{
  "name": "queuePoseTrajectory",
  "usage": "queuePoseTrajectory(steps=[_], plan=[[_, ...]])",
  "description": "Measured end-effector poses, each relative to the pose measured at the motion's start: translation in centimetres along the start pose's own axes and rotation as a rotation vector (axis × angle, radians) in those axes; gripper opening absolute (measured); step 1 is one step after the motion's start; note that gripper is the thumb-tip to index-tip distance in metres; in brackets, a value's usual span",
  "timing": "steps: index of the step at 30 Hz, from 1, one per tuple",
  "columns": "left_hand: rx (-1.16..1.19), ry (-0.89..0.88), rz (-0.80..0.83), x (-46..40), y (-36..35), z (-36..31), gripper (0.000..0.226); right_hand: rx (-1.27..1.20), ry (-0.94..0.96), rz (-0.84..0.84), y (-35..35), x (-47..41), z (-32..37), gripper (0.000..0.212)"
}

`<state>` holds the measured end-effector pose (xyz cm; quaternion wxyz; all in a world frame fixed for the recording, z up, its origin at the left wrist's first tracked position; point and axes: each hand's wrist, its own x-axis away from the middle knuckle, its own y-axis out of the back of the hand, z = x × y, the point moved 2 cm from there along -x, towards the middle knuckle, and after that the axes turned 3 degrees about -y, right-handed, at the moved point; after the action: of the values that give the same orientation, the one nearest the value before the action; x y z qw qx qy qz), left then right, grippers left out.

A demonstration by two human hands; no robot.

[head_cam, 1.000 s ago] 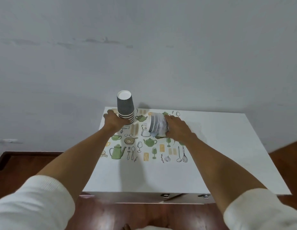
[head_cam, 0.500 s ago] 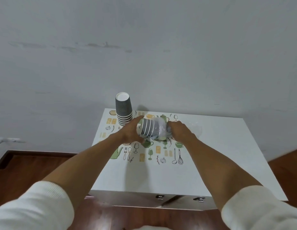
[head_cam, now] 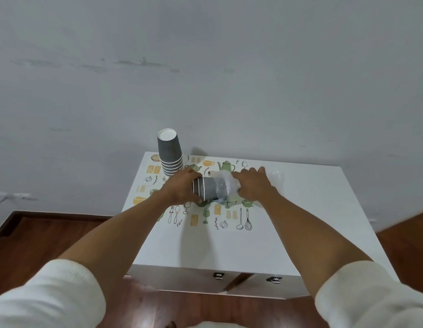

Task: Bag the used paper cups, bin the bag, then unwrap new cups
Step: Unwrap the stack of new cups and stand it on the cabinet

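Observation:
A stack of grey ribbed paper cups (head_cam: 170,155) stands upside down at the back left of the white table (head_cam: 312,209). A second short stack of grey cups (head_cam: 207,189) lies on its side over the patterned mat (head_cam: 196,216), its right end still inside a clear plastic wrapper (head_cam: 226,187). My left hand (head_cam: 182,189) grips the rim end of that lying stack. My right hand (head_cam: 254,185) holds the crumpled wrapper at the other end.
The wall stands directly behind the table. Another piece of clear plastic (head_cam: 275,177) lies on the table past my right hand. Two drawer latches (head_cam: 218,275) show on the table's front. Dark wood floor (head_cam: 40,240) lies to both sides.
My left hand left the upright stack and moved right onto the rim end of the wrapped cups. The wrapper has slid right, baring more of the grey cups.

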<state>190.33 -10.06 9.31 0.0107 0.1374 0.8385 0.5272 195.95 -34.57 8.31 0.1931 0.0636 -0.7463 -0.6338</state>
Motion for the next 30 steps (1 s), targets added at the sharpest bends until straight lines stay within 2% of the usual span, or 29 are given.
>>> queuePoseTrajectory(steps=[2,6,10,13,18,22,25,30], plan=[[-0.040,-0.009,-0.039,0.3,0.8,-0.3,0.084,-0.010,-0.064,-0.038,0.1,0.0,-0.6,0.047],[-0.020,0.036,-0.121,0.7,2.4,-0.1,0.067,-0.037,-0.197,-0.072,0.3,0.0,-1.8,0.044],[0.126,0.147,-0.174,1.6,3.2,0.1,0.067,-0.102,-0.255,-0.108,1.2,-0.2,-2.0,0.038],[0.233,0.164,-0.284,2.4,4.0,0.1,0.075,-0.138,-0.262,-0.109,1.7,-0.4,-1.7,0.039],[0.659,0.048,-0.444,2.8,5.3,-0.3,0.065,-0.129,-0.246,-0.107,1.7,-0.9,-0.4,0.033],[0.875,0.100,-0.573,2.1,6.7,-1.2,0.086,-0.133,-0.228,-0.089,1.1,-1.3,0.9,0.036],[0.905,0.068,-0.683,1.1,8.2,-0.9,0.077,-0.143,-0.205,-0.097,0.8,-1.6,1.5,0.041],[0.806,0.049,-0.809,0.1,11.5,0.7,0.081,-0.152,-0.195,-0.109,0.9,-1.6,2.0,0.034]])
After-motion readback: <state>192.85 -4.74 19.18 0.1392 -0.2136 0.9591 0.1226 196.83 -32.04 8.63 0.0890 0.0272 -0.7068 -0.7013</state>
